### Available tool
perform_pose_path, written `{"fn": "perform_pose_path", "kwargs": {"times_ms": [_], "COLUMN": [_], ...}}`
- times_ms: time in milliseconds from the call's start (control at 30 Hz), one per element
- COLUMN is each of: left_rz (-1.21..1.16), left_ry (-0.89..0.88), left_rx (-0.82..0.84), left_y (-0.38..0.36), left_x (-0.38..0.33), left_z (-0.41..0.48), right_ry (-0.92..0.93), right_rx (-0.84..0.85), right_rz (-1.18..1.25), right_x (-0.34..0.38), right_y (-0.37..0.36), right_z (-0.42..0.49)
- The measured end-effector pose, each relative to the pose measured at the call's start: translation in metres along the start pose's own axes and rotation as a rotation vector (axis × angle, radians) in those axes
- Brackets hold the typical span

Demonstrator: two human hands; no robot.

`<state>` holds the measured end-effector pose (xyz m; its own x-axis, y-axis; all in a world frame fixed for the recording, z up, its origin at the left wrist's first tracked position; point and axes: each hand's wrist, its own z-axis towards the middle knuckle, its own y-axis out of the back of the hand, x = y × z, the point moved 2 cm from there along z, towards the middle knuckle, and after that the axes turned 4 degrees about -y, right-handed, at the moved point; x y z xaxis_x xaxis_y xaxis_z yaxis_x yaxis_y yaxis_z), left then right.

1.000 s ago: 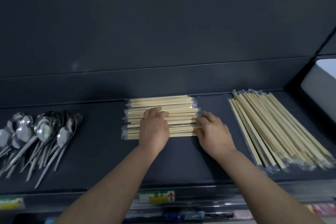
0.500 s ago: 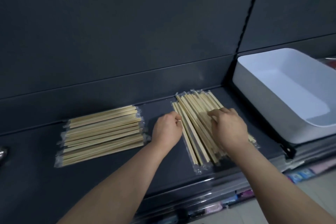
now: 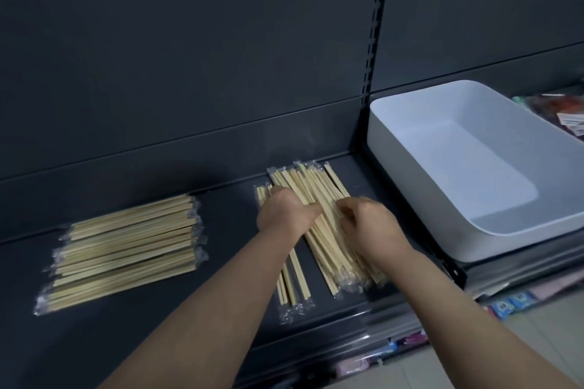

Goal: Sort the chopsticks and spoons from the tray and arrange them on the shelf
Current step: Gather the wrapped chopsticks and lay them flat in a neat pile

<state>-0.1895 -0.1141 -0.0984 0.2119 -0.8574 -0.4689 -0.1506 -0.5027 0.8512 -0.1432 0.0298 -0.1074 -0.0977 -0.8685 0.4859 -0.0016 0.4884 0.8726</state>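
Two piles of wrapped wooden chopsticks lie on the dark shelf (image 3: 158, 325). The left pile (image 3: 126, 249) is neat and runs sideways. The right pile (image 3: 316, 196) points away from me and is looser, with a few pairs (image 3: 292, 284) split off to its left. My left hand (image 3: 284, 213) and my right hand (image 3: 368, 224) both rest on the right pile, fingers curled around a bunch of chopsticks in its middle. The white tray (image 3: 410, 186) stands to the right with nothing in it. No spoons are in view.
A dark back panel rises behind the shelf, with a slotted upright (image 3: 374, 41) between the two bays. Packaged goods (image 3: 565, 114) lie behind the tray at the far right. Coloured packets (image 3: 512, 303) show on a lower shelf below the front edge.
The view has swung right, from the spoons and the left pile to the right pile and the tray. Both hands left the left pile and now grip the right pile, which has split in two.
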Motion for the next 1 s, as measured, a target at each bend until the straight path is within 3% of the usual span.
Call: {"fn": "perform_pose_path", "kwargs": {"times_ms": [133, 367, 733, 900, 1000], "left_rz": [-0.279, -0.683, -0.712, -0.751, -0.789], "left_ry": [0.064, 0.000, 0.021, -0.048, -0.165], "left_rx": [0.047, -0.089, -0.037, 0.002, -0.027], "left_y": [0.003, 0.027, 0.038, 0.043, 0.058], "left_x": [0.007, 0.026, 0.052, 0.051, 0.045], "left_z": [0.003, -0.002, -0.013, -0.017, -0.022], "right_ry": [-0.011, -0.019, -0.076, -0.052, 0.049], "right_rx": [0.007, -0.027, 0.084, -0.021, 0.070], "right_rz": [0.018, -0.078, -0.252, 0.094, 0.464], "right_x": [-0.003, 0.016, 0.038, 0.043, 0.064], "right_y": [0.004, 0.004, 0.004, 0.009, 0.007], "right_z": [0.003, 0.003, 0.010, 0.010, 0.010]}}
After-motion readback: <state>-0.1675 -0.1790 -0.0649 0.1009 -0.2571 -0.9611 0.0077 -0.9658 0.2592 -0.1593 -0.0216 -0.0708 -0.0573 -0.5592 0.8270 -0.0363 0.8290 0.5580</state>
